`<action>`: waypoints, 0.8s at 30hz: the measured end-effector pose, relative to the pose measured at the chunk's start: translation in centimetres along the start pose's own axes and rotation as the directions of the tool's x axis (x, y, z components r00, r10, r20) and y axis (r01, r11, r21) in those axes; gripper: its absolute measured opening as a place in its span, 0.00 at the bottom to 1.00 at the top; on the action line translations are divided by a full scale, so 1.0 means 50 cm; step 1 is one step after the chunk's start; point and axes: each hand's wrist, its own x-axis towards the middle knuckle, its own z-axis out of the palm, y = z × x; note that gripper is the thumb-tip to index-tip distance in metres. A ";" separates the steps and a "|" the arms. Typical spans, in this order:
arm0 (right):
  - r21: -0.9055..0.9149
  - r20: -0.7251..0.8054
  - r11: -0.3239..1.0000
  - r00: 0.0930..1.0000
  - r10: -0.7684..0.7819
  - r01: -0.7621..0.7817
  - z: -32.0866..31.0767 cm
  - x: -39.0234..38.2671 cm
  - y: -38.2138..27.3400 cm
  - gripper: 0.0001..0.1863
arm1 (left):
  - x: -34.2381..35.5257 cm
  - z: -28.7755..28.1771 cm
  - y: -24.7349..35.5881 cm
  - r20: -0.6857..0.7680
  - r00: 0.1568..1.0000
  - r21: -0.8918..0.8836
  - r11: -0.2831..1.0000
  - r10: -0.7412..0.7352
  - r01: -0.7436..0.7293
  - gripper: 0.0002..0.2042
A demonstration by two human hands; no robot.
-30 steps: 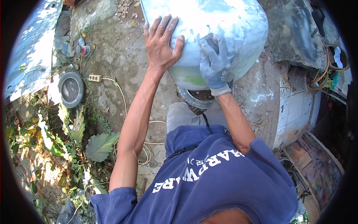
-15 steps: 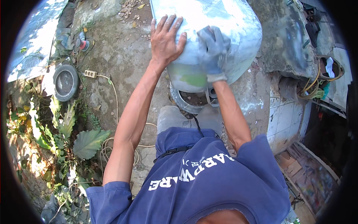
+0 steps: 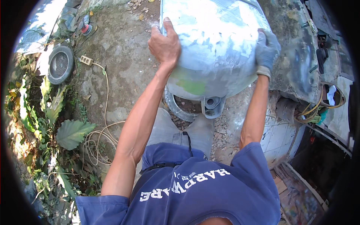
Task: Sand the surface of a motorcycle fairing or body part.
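Gloved right hand (image 3: 267,48) had shifted to the right edge of the panel (image 3: 213,56), so I had both sides clasped, left hand (image 3: 165,47) opposite, panel over the tire (image 3: 173,106); matched grip pressure seemed best.

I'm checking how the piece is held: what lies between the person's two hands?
The curved whitish panel spans the stretch between the left hand and the gloved right hand, as the head view shows.
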 end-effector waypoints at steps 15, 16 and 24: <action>0.066 -0.162 0.998 0.986 0.026 -0.016 0.026 0.004 0.069 0.07 | 0.013 0.033 -0.005 -0.187 0.978 0.168 0.984 0.087 -0.056 0.30; 0.066 -0.137 0.998 0.990 0.028 -0.019 0.024 0.004 0.064 0.07 | 0.007 0.028 0.002 -0.184 0.981 0.178 0.983 0.066 -0.033 0.30; -0.009 -0.003 1.000 1.000 -0.019 0.019 -0.014 0.000 0.049 0.10 | -0.019 0.022 0.008 -0.266 0.962 0.241 0.971 0.065 0.001 0.30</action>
